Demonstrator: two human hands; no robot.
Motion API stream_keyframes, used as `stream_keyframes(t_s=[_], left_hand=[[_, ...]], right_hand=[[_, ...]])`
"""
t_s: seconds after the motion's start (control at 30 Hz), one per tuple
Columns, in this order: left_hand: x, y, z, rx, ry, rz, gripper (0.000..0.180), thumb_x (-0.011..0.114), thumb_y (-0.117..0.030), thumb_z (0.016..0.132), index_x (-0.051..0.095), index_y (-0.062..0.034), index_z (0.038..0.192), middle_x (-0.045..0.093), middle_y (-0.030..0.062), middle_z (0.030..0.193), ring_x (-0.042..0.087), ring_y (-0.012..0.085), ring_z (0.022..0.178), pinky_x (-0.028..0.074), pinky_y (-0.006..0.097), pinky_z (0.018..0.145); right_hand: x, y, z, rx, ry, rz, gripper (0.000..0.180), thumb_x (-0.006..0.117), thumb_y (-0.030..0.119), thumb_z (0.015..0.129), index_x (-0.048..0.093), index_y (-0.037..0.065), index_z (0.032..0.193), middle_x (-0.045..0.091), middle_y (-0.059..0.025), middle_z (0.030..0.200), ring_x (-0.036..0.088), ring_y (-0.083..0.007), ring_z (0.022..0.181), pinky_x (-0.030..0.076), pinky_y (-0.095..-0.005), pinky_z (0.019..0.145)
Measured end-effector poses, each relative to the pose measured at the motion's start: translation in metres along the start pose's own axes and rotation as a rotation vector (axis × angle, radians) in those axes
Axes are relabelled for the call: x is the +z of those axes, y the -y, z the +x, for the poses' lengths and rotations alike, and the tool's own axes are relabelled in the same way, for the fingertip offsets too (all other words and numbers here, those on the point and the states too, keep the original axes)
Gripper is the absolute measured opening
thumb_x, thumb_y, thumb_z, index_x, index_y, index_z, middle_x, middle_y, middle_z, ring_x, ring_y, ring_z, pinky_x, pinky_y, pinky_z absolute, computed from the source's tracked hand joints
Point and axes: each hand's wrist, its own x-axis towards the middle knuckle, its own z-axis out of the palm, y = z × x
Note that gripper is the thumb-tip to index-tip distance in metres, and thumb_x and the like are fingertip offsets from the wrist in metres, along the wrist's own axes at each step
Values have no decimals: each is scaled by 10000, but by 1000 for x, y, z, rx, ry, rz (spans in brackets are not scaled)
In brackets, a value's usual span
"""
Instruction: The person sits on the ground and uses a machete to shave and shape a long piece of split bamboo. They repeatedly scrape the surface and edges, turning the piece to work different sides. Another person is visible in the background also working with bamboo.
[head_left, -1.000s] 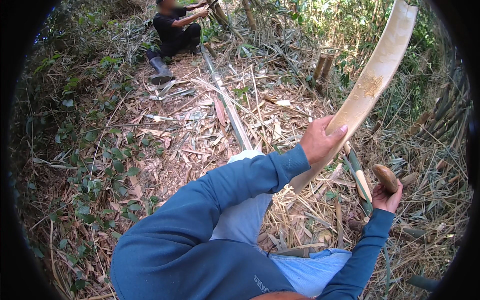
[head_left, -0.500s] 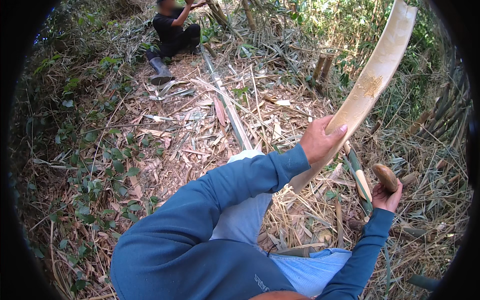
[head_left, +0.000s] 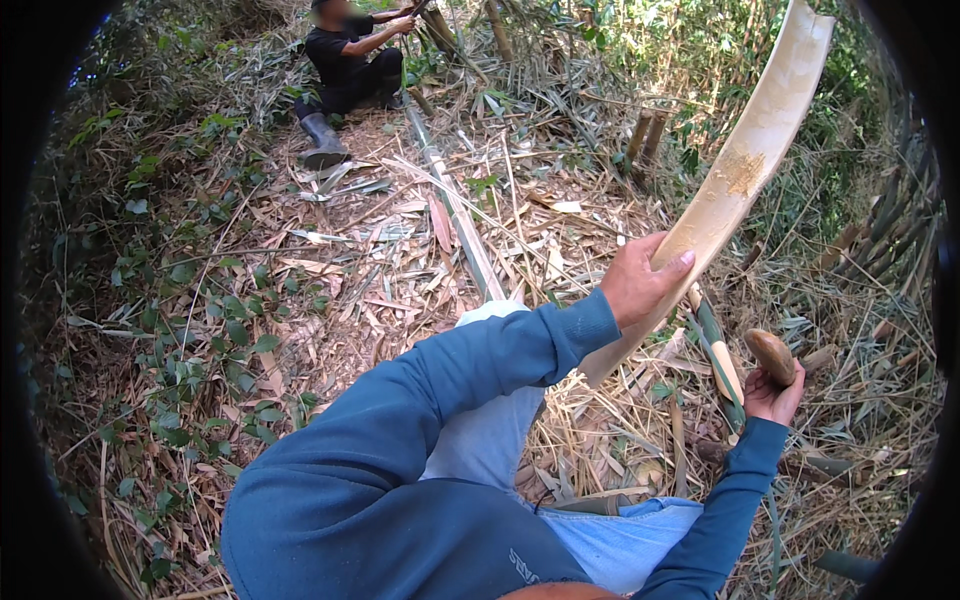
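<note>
A long, pale split bamboo slat, smooth and slightly cupped with a rough brownish patch, is running diagonally from centre right of the frame to the upper right corner, its upper end pointing up and right. The left hand is gripping it at mid-length, fingers wrapped over its edge. At right of centre, the right hand is closing around a rounded brown wooden handle. Dry leaf litter is covering the ground.

Sunlit ground strewn with dry bamboo litter, green undergrowth beside, perhaps thicket beyond.
</note>
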Motion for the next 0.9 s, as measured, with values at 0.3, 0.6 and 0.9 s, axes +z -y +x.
stream_keyframes(t_s=[0.3, 0.6, 0.9], left_hand=[[1, -2, 0, -4, 5, -14, 432, 611, -317, 928, 577, 44, 1162, 644, 81, 820, 605, 98, 663, 503, 248, 578], [2, -1, 0, 6, -6, -23, 438, 615, -329, 926, 582, 45, 1151, 645, 81, 826, 599, 95, 666, 497, 247, 590], [1, 1, 2, 14, -19, 8, 417, 616, -316, 924, 594, 43, 1135, 650, 72, 835, 601, 97, 690, 498, 258, 633]], right_hand=[[-2, -1, 2, -9, 0, 14, 240, 556, 317, 889, 612, 91, 945, 682, -41, 827, 663, -172, 696, 562, -296, 568], [-3, -1, 3, -14, 22, -1, 252, 541, 317, 898, 605, 80, 951, 684, -54, 845, 668, -177, 701, 572, -303, 572], [6, -1, -5, -19, -8, -53, 240, 563, 308, 881, 572, 70, 915, 665, -58, 878, 666, -205, 740, 574, -321, 601]])
